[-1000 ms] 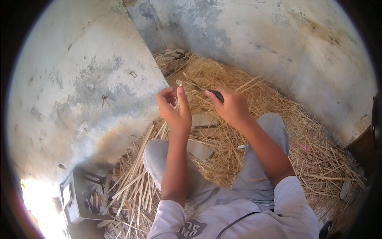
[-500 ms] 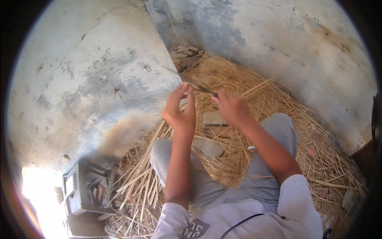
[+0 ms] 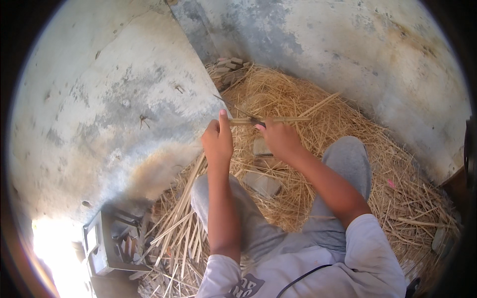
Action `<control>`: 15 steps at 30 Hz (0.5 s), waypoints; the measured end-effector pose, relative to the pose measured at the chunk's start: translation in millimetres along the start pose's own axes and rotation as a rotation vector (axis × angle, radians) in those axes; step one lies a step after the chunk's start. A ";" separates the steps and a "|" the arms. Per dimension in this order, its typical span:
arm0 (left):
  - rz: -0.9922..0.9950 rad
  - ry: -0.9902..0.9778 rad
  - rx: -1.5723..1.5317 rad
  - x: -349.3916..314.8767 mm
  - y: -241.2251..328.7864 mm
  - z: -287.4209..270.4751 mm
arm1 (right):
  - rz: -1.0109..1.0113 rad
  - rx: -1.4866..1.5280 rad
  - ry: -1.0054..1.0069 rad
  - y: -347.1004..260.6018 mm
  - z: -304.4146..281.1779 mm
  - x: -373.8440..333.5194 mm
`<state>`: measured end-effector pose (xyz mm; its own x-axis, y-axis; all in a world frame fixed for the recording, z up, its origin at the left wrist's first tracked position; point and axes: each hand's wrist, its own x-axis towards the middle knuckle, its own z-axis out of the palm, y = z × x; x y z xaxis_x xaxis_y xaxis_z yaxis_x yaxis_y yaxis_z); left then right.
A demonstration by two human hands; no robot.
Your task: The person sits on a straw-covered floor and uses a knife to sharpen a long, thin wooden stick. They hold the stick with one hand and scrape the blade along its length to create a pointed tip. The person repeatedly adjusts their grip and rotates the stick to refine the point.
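A pale bamboo strip (image 3: 293, 119) lies level across the space in front of me. Closed around its left end is my left hand (image 3: 217, 141), the thumb pointing up. My right hand (image 3: 282, 141) grips a slim dark-bladed knife (image 3: 238, 110), and its fingers hide most of the handle. The blade crosses the strip at a slant, its tip reaching up and left beyond my left thumb. The strip's right end sticks out past my right knuckles. Both hands are held above the shavings, beyond my bent knees.
Bamboo shavings (image 3: 283, 92) cover the floor, with longer split strips (image 3: 181, 238) heaped by my left knee. Flat blocks (image 3: 262, 185) lie between my legs, and more blocks (image 3: 231, 64) sit in the far corner. Stained walls (image 3: 124, 89) close in ahead. A grey frame-like box (image 3: 102, 243) stands at lower left.
My left hand has turned and come slightly nearer. My right hand has shifted a little left. The strip now shows level, and the knife blade points up and left across it.
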<state>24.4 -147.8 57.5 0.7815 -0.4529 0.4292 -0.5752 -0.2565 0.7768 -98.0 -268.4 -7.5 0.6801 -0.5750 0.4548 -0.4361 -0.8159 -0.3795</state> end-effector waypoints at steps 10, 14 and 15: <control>0.058 -0.274 0.116 -5.5 -9.0 -1.8 | 0.115 0.442 -0.347 25.5 -7.7 12.2; 0.025 -0.217 0.059 -4.5 -9.1 3.2 | 0.464 1.010 -0.458 30.4 -14.7 16.4; 0.038 -0.195 0.073 -6.9 -5.6 4.4 | 0.262 0.780 -0.323 29.0 -10.4 14.4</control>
<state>21.2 -147.0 48.1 0.7012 -0.6182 0.3551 -0.6253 -0.2940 0.7228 -107.0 -300.9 -3.6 0.7995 -0.5965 0.0708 -0.1552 -0.3190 -0.9350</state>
